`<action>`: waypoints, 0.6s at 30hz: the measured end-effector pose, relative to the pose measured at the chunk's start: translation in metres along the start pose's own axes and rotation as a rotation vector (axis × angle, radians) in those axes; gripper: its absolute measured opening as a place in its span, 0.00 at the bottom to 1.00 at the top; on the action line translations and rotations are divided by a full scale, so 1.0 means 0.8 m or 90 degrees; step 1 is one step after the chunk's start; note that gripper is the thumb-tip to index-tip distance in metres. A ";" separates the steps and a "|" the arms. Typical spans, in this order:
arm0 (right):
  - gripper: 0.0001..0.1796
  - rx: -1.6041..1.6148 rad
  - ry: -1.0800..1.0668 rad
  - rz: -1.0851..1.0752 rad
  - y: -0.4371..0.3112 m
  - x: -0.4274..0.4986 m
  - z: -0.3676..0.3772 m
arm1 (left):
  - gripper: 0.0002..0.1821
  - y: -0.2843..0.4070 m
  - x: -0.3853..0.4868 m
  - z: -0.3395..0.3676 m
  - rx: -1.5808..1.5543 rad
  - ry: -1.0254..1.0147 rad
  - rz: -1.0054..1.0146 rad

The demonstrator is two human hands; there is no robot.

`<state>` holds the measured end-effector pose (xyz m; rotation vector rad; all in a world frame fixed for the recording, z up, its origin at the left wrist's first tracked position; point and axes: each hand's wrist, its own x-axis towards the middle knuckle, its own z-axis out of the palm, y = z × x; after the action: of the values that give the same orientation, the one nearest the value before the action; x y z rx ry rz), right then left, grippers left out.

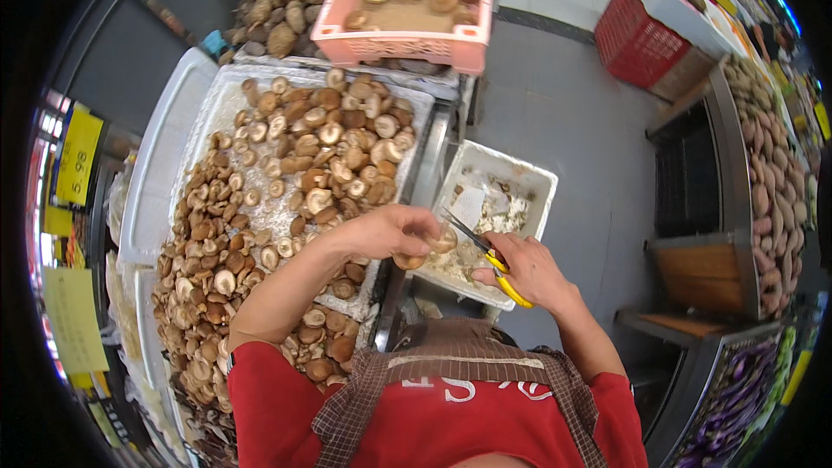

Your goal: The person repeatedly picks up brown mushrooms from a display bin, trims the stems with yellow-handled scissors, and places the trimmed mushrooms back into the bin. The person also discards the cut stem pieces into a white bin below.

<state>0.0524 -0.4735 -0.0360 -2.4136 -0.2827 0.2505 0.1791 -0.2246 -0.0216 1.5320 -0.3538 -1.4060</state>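
Note:
My left hand [396,232] holds shiitake mushrooms [443,242] between thumb and fingers, above the near left edge of a white foam box [552,192]. In my right hand [520,264] is a pair of scissors [499,266] with yellow handles and dark, slim blades. The blades point up and left, close to the mushrooms. Inside the foam box lie pale trimmings and a sheet of paper or plastic. To the left, a large pile of shiitake mushrooms [325,136] covers much of a white foam tray [218,101].
A pink plastic crate [400,45] with some mushrooms stands beyond the tray, beside a heap of brown tubers [283,38]. On the right are a wood-and-metal display stand [699,270] with tubers, a red crate [640,39] and purple vegetables [734,390]. Yellow price signs [79,156] hang at left.

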 end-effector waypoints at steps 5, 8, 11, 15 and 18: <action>0.36 0.087 -0.078 0.116 0.029 -0.051 -0.004 | 0.10 0.015 0.027 0.031 0.085 0.018 0.002; 0.35 0.121 -0.065 0.121 0.035 -0.068 0.003 | 0.09 0.023 0.035 0.049 0.065 0.002 -0.025; 0.31 0.133 0.012 0.067 0.037 -0.070 0.013 | 0.08 0.027 0.038 0.064 0.160 0.008 0.011; 0.29 0.094 -0.022 0.100 0.038 -0.076 0.011 | 0.08 0.026 0.034 0.072 0.353 0.074 0.086; 0.29 0.096 -0.146 0.166 0.043 -0.077 0.014 | 0.08 0.022 0.027 0.070 0.411 0.105 0.107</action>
<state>-0.0051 -0.5087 -0.0609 -2.2690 -0.0461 0.6464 0.1429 -0.2747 -0.0110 2.0604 -0.8732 -1.0707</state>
